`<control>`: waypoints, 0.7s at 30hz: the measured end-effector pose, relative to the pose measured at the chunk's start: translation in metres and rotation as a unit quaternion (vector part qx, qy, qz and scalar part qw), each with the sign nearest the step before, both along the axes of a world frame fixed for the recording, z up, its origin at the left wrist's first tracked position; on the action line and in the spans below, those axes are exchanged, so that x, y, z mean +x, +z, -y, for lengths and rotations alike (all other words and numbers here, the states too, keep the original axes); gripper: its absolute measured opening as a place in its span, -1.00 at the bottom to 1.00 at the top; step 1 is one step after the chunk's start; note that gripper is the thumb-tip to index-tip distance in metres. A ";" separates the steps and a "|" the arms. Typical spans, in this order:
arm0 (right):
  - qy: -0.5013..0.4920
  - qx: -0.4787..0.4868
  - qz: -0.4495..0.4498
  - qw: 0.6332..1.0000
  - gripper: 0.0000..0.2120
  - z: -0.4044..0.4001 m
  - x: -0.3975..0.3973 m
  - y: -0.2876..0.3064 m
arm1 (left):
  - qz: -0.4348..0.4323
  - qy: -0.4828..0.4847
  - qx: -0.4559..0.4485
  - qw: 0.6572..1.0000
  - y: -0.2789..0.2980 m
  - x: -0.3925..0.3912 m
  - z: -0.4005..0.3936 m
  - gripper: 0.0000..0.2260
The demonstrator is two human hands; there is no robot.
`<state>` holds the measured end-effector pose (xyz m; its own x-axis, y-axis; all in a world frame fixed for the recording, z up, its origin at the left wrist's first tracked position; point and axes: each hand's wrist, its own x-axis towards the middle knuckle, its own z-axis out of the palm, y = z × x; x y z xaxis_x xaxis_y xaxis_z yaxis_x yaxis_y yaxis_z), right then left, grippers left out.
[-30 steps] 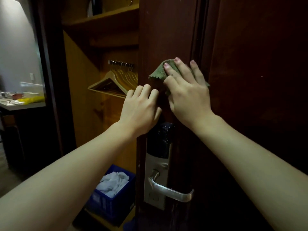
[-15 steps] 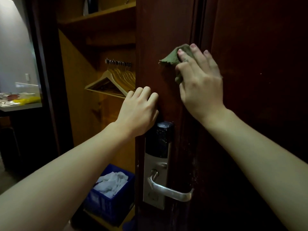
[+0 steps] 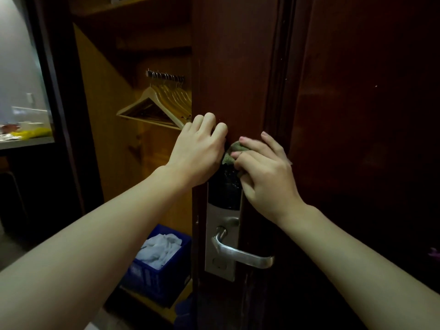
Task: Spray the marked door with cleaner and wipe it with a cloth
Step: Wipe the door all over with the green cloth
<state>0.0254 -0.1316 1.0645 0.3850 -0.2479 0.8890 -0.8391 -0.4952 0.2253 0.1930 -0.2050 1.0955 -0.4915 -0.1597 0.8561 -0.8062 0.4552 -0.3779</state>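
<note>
My left hand point(image 3: 198, 151) curls over the door point(image 3: 238, 67) edge, gripping it. At its three o'clock, my right hand point(image 3: 264, 172) presses the bunched cloth point(image 3: 232, 152) against the door, at the lock's point(image 3: 223, 210) twelve o'clock.

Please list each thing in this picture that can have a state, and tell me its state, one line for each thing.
door: open, its edge held by the left hand
left hand: fingers curled round the door's edge
right hand: presses the cloth against the door
cloth: bunched under the right hand's fingers, just above the lock
lever handle: about level, untouched
blue crate: holds white cloths
hangers: hanging on the rail
</note>
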 end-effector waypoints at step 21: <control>0.026 -0.019 -0.153 0.988 -0.82 -0.011 -0.038 -0.061 | 0.021 -0.006 0.036 0.999 -0.007 0.012 0.000 -0.85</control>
